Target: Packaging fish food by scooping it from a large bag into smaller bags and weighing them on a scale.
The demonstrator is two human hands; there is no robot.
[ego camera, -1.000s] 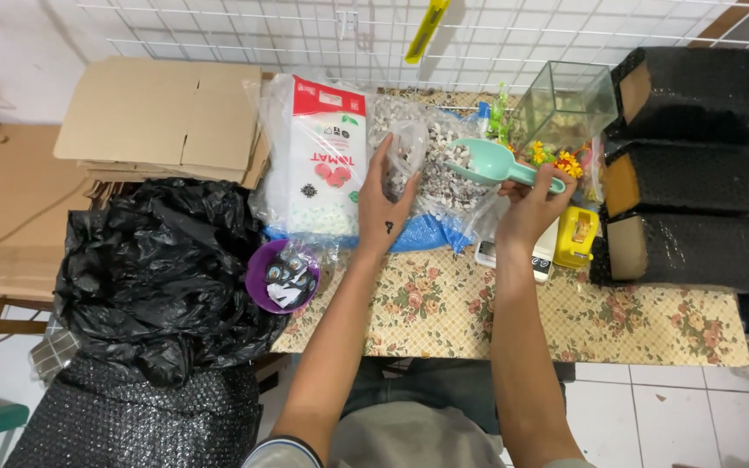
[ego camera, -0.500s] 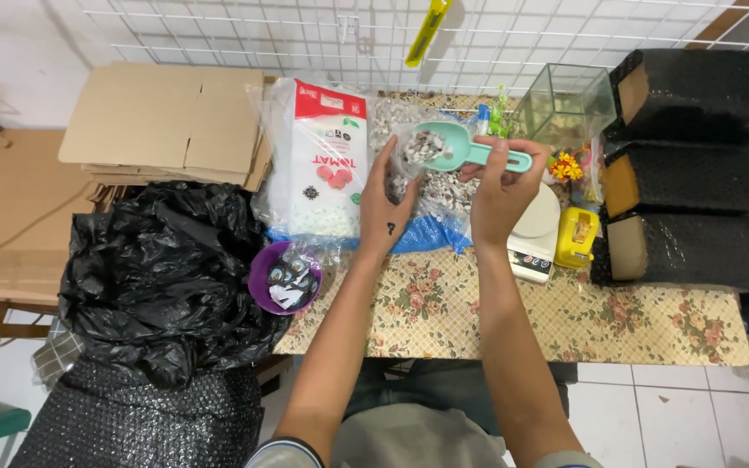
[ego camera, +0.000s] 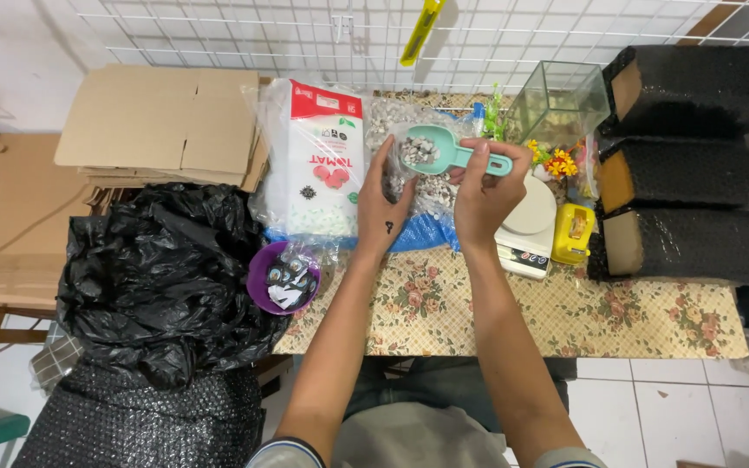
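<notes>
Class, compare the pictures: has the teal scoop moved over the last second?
Yes. The teal scoop, held by the right hand, has shifted left, away from the glass tank, toward the clear pebble bag.

You are at a small packing spot, like a home shop. A table (ego camera: 652, 321) with a flowery cloth stands by a white wire grid (ego camera: 218, 35) on the wall. Flat cardboard boxes (ego camera: 158, 121) are stacked at one side. You can see black bubble wrap rolls (ego camera: 695, 165), a black bag (ego camera: 166, 277), a little scale (ego camera: 526, 230) and a glass tank (ego camera: 561, 100).
</notes>
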